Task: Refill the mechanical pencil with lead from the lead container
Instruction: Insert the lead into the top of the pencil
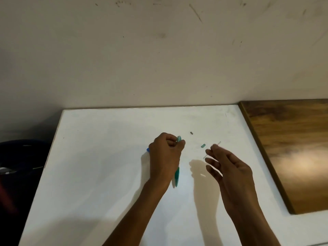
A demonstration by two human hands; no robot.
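Note:
My left hand (pixel 166 155) is closed around a green mechanical pencil (pixel 177 175), held above the white table (pixel 99 157). The pencil's upper end (pixel 179 138) pokes out by my thumb, and its tip points down toward me. A blue piece (pixel 147 150) shows behind my left knuckles. My right hand (pixel 229 167) pinches a thin stick of lead (pixel 217 144) between thumb and forefinger, a short way right of the pencil. A small green cap (pixel 203 145) lies on the table between my hands, and a tiny dark piece (pixel 191 133) lies farther back.
A brown wooden board (pixel 291 150) lies on the table at the right. A scuffed wall (pixel 159 50) rises behind the table. Dark objects (pixel 17 162) sit on the floor beyond the table's left edge. A small pale sliver (pixel 202 175) rests near my right hand.

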